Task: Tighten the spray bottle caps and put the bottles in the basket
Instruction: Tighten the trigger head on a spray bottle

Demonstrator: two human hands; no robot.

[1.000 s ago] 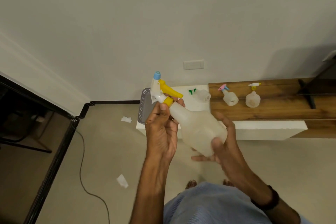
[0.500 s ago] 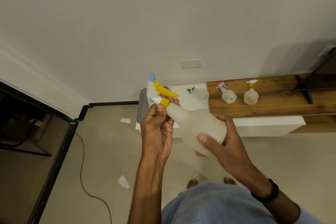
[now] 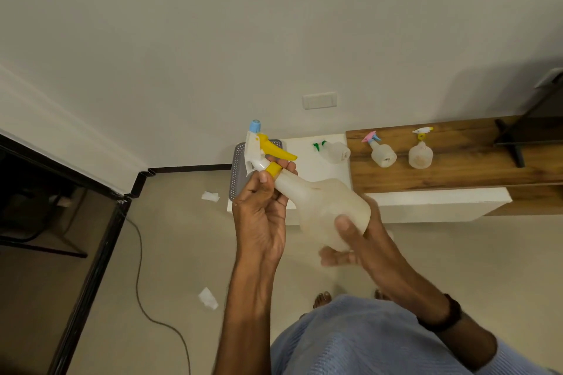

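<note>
I hold a translucent spray bottle (image 3: 323, 204) tilted in front of me. Its white spray head has a yellow trigger, a yellow collar and a blue nozzle tip (image 3: 255, 125). My left hand (image 3: 262, 210) pinches the yellow collar (image 3: 273, 169) at the neck. My right hand (image 3: 362, 240) grips the bottle's body from below. Behind them a grey perforated basket (image 3: 238, 167) stands at the left end of a low white unit (image 3: 307, 158), mostly hidden by the spray head and my left hand.
On the unit lie a bottle with a green head (image 3: 333, 151) and a bottle with a pink-blue head (image 3: 380, 152); one with a yellow-white head (image 3: 421, 151) stands upright on the wooden top (image 3: 475, 161). A cable (image 3: 138, 268) and paper scraps (image 3: 208, 298) lie on the floor. Dark glass furniture (image 3: 45, 222) stands at the left.
The bottle and both hands have shifted slightly down in view. My right hand has regripped around the bottle's body, with its thumb now across the front.
</note>
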